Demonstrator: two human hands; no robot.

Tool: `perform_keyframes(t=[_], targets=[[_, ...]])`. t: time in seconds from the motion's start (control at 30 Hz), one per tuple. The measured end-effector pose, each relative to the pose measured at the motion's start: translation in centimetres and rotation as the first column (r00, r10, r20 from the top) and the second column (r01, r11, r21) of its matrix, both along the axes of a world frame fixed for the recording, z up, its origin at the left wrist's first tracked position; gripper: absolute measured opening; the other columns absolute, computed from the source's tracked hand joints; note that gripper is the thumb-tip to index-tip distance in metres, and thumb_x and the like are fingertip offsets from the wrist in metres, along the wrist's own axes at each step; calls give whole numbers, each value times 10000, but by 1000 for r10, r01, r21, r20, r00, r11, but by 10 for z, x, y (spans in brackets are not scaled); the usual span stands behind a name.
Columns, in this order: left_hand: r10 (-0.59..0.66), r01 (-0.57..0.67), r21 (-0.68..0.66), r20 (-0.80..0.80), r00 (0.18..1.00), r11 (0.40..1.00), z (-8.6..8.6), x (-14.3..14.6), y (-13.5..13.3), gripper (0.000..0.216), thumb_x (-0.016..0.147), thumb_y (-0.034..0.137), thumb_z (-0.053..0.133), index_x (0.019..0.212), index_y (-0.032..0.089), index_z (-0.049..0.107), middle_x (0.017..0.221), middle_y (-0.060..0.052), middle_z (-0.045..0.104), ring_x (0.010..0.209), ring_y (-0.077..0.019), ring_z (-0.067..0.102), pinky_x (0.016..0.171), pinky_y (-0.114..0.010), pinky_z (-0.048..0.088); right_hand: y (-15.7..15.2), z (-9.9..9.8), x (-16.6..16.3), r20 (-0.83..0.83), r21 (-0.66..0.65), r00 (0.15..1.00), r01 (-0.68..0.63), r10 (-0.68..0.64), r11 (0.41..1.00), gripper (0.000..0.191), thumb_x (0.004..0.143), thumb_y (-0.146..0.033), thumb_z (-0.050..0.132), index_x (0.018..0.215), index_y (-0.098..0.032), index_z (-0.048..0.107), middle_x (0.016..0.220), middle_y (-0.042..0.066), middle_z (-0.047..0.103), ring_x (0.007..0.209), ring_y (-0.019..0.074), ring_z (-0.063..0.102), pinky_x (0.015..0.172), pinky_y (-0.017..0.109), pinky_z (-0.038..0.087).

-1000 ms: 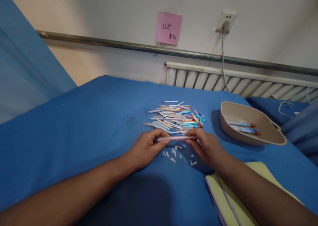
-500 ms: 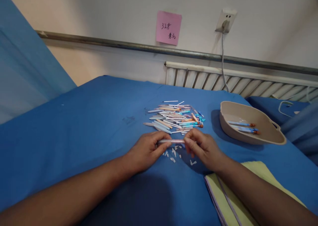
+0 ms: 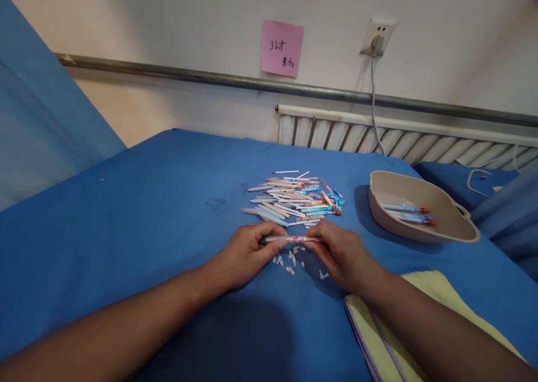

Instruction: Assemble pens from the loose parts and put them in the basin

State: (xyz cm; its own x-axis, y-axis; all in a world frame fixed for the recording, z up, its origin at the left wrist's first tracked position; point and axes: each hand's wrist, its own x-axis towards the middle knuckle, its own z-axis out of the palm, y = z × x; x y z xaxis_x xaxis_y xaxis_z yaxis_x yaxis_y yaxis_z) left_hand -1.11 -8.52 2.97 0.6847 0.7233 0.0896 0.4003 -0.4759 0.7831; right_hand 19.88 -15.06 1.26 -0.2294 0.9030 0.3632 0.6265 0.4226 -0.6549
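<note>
A slim pen (image 3: 296,239), pale with a red mark near its middle, lies level between my two hands. My left hand (image 3: 249,253) is closed on its grey left end, thumb and fingers pinching. My right hand (image 3: 337,252) pinches the right end, with part of it hidden behind the fingers. Just beyond them lies a pile of pen parts (image 3: 290,200): barrels, white refills, and blue and orange pieces. Below the pen, several small white scraps (image 3: 291,257) are scattered on the blue cloth (image 3: 176,203).
To the right stands a beige basin (image 3: 420,231) with several blue pens (image 3: 406,217) in it. A folded yellow-green towel (image 3: 424,309) lies under my right forearm. Behind the table are a radiator (image 3: 328,130), a metal rail (image 3: 202,76) and a pink note (image 3: 281,49).
My right fingers have shifted and turned along the pen, and a red mark now shows on its barrel. The left hand keeps its grip. The view has moved slightly.
</note>
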Motion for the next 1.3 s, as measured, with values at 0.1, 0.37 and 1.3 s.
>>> perform_keyframes(t=[0.1, 0.37, 1.3], targets=[[-54, 62, 181, -49, 997, 981, 2, -3, -2, 231, 890, 343, 471, 988, 214, 635, 908, -27, 664, 831, -159, 590, 750, -264, 438, 3, -1, -1, -256, -285, 966, -48, -27, 957, 188, 881, -380, 494, 831, -202, 530, 579, -26, 529, 471, 114, 493, 439, 216, 361], [-22, 30, 145, -56, 998, 989, 3, -3, 0, 247, 885, 353, 468, 971, 203, 644, 888, -30, 664, 807, -162, 584, 725, -261, 435, 2, -4, -3, -110, -48, 994, -5, 0, 999, 173, 842, -298, 562, 982, -200, 538, 844, 42, 602, 672, 145, 552, 595, 254, 434], [-31, 48, 134, -126, 992, 990, 1, -4, -2, 201, 880, 350, 491, 1008, 215, 568, 907, -7, 648, 812, -161, 588, 709, -260, 421, 2, 2, -1, -16, -14, 999, -40, 40, 999, 133, 895, -277, 503, 836, -187, 581, 717, 11, 567, 669, 131, 521, 613, 246, 378]])
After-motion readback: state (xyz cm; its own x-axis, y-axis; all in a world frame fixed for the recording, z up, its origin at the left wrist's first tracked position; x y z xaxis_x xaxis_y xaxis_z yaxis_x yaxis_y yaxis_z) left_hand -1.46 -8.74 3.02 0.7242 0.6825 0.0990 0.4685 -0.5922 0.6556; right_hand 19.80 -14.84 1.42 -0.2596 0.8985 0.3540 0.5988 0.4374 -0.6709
